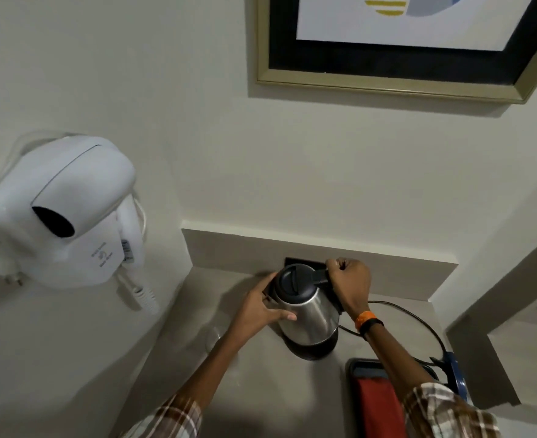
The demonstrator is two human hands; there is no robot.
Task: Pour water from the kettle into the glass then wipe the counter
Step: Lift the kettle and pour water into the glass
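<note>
Head view, counter (pixel 260 390) niche below a framed print.

Kettle (pixel 306 311): steel body, black lid, upright on its black base, mid-counter; long axis vertical, handle to the right, spout to the left rear. Cord runs off right.

Right hand (pixel 349 287): fingers closed round the kettle handle, wrist with orange band above the cord.

Left hand (pixel 260 306): fingers spread flat against the kettle's left flank, steadying, not wrapped.

Glass (pixel 213 338): faint, clear, just left of the kettle and beneath the left forearm; contents cannot be told. It lies down-left of the spout, nearer the left hand.

Cloth (pixel 377 403): red, on a dark tray near the right forearm, well apart from the glass.

Judgement: pour not yet begun; the lift must carry the spout leftward over the glass.
</note>
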